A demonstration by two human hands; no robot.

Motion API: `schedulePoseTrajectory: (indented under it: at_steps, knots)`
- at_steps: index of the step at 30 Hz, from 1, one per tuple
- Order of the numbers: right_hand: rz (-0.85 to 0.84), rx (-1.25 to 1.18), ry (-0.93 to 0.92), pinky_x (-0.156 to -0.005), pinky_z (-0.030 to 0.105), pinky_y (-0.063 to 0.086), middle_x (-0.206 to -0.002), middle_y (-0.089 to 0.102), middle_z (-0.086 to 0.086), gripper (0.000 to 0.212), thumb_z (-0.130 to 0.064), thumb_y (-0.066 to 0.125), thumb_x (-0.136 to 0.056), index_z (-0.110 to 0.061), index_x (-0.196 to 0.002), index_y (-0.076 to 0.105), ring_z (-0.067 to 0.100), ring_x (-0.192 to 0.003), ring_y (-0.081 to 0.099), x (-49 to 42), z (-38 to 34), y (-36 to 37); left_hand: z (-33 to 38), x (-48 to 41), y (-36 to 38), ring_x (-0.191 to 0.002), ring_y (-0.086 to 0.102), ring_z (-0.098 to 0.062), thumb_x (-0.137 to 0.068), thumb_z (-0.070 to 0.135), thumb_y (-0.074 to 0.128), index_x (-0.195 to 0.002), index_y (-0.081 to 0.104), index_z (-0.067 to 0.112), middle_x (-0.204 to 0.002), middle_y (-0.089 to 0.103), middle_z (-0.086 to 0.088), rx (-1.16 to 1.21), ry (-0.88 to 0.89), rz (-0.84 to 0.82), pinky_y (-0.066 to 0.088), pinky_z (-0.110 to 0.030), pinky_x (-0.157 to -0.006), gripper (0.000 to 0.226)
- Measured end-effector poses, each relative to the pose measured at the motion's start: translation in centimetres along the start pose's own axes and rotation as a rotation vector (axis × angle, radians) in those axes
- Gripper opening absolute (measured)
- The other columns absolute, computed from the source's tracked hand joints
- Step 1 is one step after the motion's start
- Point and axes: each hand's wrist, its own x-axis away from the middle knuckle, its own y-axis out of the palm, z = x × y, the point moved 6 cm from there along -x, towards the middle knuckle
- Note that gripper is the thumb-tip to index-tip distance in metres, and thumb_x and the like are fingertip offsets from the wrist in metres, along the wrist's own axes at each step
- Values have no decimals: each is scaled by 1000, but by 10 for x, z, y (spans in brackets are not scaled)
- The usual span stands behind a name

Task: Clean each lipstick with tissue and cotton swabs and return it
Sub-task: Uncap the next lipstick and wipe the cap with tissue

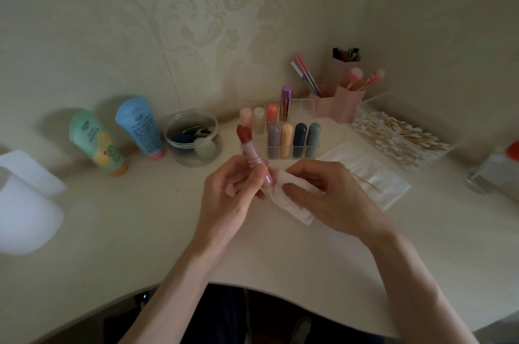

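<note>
Left hand point(234, 189) grips pink lipstick point(254, 157) upright, red heart-shaped tip above the fingers. Just right of it, right hand point(320, 192) pinches a folded tissue point(283, 195) touching the tube's base. Beyond both hands, clear organizer point(292, 133) with capped lipsticks stands on bench point(140, 231); cotton swab box point(398, 136) further right.

A pale curved wooden surface point(140, 231) meets the wall. At its middle rear stands a clear plastic compartmented organiser point(307, 107) with capsule-shaped lipsticks point(286, 140) upright in both rows. To its left sit a round clear plastic tub point(192, 138), a blue squeeze tube point(140, 124) and, farthest left, a green squeeze tube point(97, 141). To its right stand pink plastic brush holders point(339, 102), then a clear rectangular box of wooden cotton swabs point(398, 136), with a flat white tissue stack point(368, 172) before it. In front of the organiser the left grip point(233, 192) holds a pink-cased red lipstick point(254, 155) upright. Just to its right, the right grip point(328, 195) holds a crumpled white tissue point(283, 197), apparently touching the case's base.
</note>
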Motion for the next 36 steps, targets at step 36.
schedulePoseTrajectory:
  at_steps: [36]
  knots:
    - [257,-323,-46,-64,16,52,-89,75,-5,38,-8,94,-69,-15,-99,71,5,-73,69,4,-16,-15,-12,0,1,-64,67,-23,-71,8,82,-96,65,-14,-79,74,-16,105,-147,-17,58,-27,-62,37]
